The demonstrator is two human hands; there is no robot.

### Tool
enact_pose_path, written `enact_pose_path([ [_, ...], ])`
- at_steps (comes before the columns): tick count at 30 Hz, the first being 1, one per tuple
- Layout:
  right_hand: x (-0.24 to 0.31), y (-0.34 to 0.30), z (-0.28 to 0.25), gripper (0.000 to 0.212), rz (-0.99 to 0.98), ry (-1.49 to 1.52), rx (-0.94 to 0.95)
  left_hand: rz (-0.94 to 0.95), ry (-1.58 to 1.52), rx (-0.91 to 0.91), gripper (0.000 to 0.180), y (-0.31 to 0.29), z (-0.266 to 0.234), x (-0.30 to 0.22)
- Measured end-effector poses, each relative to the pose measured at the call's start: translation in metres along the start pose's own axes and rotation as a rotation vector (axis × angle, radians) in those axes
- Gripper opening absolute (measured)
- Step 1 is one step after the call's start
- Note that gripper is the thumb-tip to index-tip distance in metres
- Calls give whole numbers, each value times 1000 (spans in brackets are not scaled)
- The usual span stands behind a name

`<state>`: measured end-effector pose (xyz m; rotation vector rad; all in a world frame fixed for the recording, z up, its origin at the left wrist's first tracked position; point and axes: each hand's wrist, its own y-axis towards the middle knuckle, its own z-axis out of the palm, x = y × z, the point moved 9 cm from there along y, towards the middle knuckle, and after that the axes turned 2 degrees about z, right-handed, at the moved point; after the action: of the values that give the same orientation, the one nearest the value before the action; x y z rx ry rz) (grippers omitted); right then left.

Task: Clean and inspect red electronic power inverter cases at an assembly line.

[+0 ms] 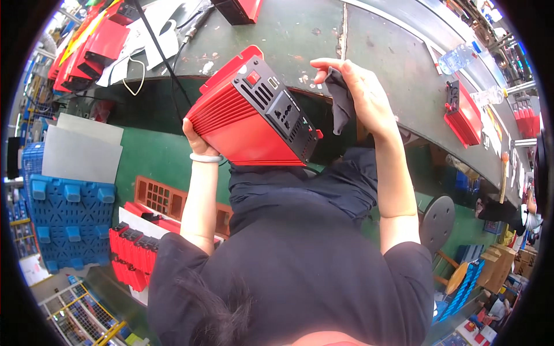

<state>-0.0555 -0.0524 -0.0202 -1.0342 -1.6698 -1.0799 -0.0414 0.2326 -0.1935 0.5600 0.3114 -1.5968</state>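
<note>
A red power inverter [231, 124] with a black end panel is held up, tilted, in front of my body. My left hand [198, 140] grips its left lower side; most of those fingers are hidden behind the casing. The black panel carries a red switch, vent slots and a socket, and faces up and to the right. To the right of it, my right hand [363, 92] is raised near the bench edge, apart from the inverter. A dark grey cloth [339, 102] hangs down from between its thumb and fingers.
A worn green workbench [283, 49] spans the far side. More red inverters [95, 49] lie at its left, near cables; another red unit [463, 118] and a water bottle [457, 59] are on the right. Blue plastic pallets [72, 213] and rows of red units [133, 254] stand left; a round stool [437, 224] is right.
</note>
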Motion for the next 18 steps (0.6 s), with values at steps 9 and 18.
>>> enact_pose_path([
  [9, -4, -10, 13, 28, 117, 12, -66, -59, -220, 162, 74, -1, 16, 12],
  [18, -16, -45, -19, 26, 42, 183, -243, -109, -363, 168, 76, -10, 24, 18],
])
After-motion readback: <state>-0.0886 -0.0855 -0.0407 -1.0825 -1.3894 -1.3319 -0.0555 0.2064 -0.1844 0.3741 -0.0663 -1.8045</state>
